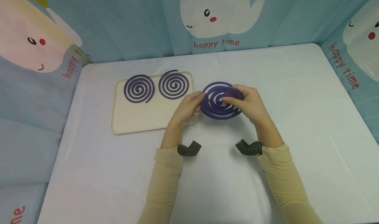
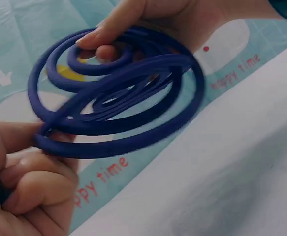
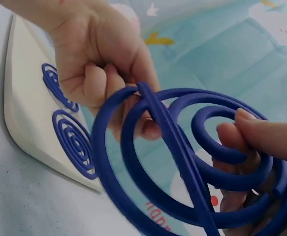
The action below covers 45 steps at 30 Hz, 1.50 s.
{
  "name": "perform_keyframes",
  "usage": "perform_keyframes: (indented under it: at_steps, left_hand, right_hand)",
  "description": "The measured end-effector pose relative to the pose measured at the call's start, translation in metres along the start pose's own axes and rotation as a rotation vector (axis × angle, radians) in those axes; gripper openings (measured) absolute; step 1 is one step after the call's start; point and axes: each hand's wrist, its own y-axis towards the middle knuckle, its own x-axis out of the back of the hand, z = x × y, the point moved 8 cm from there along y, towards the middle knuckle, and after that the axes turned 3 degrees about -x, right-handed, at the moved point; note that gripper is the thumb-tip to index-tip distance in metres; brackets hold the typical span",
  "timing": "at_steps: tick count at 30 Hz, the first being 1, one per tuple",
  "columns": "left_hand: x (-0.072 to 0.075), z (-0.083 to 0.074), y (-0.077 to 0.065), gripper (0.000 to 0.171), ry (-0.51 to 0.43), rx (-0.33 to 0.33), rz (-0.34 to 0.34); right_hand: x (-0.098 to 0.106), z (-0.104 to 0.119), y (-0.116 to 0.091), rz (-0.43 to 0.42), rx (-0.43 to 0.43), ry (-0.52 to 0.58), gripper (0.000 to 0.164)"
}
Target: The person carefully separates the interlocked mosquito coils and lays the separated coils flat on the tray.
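Both hands hold blue-purple mosquito coils [image 1: 220,112] up over the table, nested or overlapping in a stack. In the left wrist view the coil loops [image 2: 118,150] spread apart at a tilt. My left hand [image 1: 187,108] pinches the outer rim on the left with thumb and fingers; its other fingers curl in. From the right, my right hand [image 1: 253,105] grips the coils, thumb over the inner turns and fingers beneath. One coil shows nearly edge-on as a slanting bar [image 3: 175,146] in the right wrist view.
A cream tray [image 1: 139,118] lies to the left, bearing two flat coils, a left one [image 1: 138,89] and a right one [image 1: 174,85] that overhangs its back rim. Black wrist devices [image 1: 189,149] sit at both cuffs. A printed blue curtain [image 1: 124,26] surrounds the white table [image 1: 311,118].
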Motion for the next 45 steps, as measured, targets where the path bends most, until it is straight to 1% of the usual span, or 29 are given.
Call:
perform_keyframes:
  at_steps: [2, 4, 6, 7, 9, 10, 12, 13, 14, 15, 20, 22, 25, 28, 30, 34, 36, 38, 40, 42, 43, 45]
  left_hand:
    - [0.000, -0.001, 0.000, 0.023, -0.055, -0.003, -0.017]
    - [-0.002, -0.001, 0.000, 0.024, -0.097, -0.002, -0.017]
    - [-0.004, -0.001, 0.000, 0.023, -0.088, -0.004, -0.005]
    - [-0.005, -0.001, -0.001, 0.023, -0.048, -0.010, 0.003]
    - [-0.007, 0.001, -0.001, 0.021, 0.064, -0.008, 0.019]
    - [-0.009, 0.002, 0.000, 0.023, 0.137, -0.006, 0.025]
    - [-0.013, 0.004, 0.000, 0.032, 0.259, 0.001, 0.044]
    - [-0.015, 0.005, 0.000, 0.037, 0.302, 0.004, 0.051]
    - [-0.016, 0.006, 0.000, 0.041, 0.324, 0.011, 0.056]
    - [-0.018, 0.006, 0.001, 0.042, 0.342, 0.011, 0.062]
    - [-0.020, 0.007, 0.001, 0.036, 0.362, 0.015, 0.060]
    - [-0.021, 0.009, 0.001, 0.034, 0.377, 0.025, 0.071]
    - [-0.025, 0.011, 0.002, 0.032, 0.410, 0.034, 0.108]
    - [-0.029, 0.011, 0.004, 0.032, 0.436, 0.005, 0.122]
    - [-0.031, 0.010, 0.005, 0.029, 0.433, -0.025, 0.102]
    - [-0.029, 0.008, 0.006, 0.021, 0.432, -0.092, 0.012]
    - [-0.029, 0.007, 0.007, 0.019, 0.434, -0.112, -0.023]
    - [-0.029, 0.008, 0.008, 0.019, 0.444, -0.118, -0.047]
    - [-0.029, 0.009, 0.008, 0.022, 0.442, -0.095, -0.048]
    - [-0.026, 0.011, 0.007, 0.027, 0.474, -0.045, -0.037]
    - [-0.024, 0.013, 0.007, 0.030, 0.509, -0.013, -0.022]
    - [-0.019, 0.016, 0.005, 0.035, 0.571, 0.057, 0.031]
  right_hand:
    - [0.003, 0.001, 0.001, -0.041, -0.002, 0.018, 0.011]
    - [0.008, -0.001, 0.002, -0.100, -0.016, 0.084, 0.006]
    - [0.013, -0.002, 0.002, -0.165, -0.026, 0.169, 0.004]
    - [0.015, -0.003, 0.002, -0.194, -0.023, 0.209, 0.005]
    - [0.020, -0.004, 0.001, -0.245, -0.006, 0.267, 0.007]
    - [0.021, -0.003, 0.001, -0.264, 0.005, 0.285, 0.008]
    - [0.023, -0.002, 0.000, -0.291, 0.029, 0.295, 0.009]
    - [0.024, -0.002, 0.000, -0.302, 0.039, 0.297, 0.009]
    - [0.024, -0.001, 0.000, -0.311, 0.046, 0.300, 0.010]
    - [0.025, -0.001, 0.000, -0.320, 0.052, 0.298, 0.011]
    - [0.025, 0.001, -0.002, -0.354, 0.068, 0.258, 0.012]
    - [0.025, 0.002, -0.003, -0.360, 0.074, 0.236, 0.011]
    - [0.026, 0.004, -0.005, -0.373, 0.099, 0.203, 0.009]
    - [0.026, 0.009, -0.007, -0.389, 0.136, 0.192, 0.008]
    - [0.025, 0.012, -0.009, -0.398, 0.158, 0.181, 0.007]
    - [0.021, 0.019, -0.012, -0.403, 0.191, 0.145, 0.008]
    - [0.019, 0.023, -0.013, -0.400, 0.211, 0.106, 0.010]
    - [0.018, 0.025, -0.013, -0.395, 0.221, 0.090, 0.011]
    - [0.019, 0.025, -0.012, -0.393, 0.223, 0.071, 0.011]
    - [0.019, 0.021, -0.010, -0.380, 0.195, 0.088, 0.010]
    - [0.019, 0.018, -0.009, -0.368, 0.176, 0.101, 0.009]
    - [0.019, 0.011, -0.005, -0.345, 0.132, 0.124, 0.010]
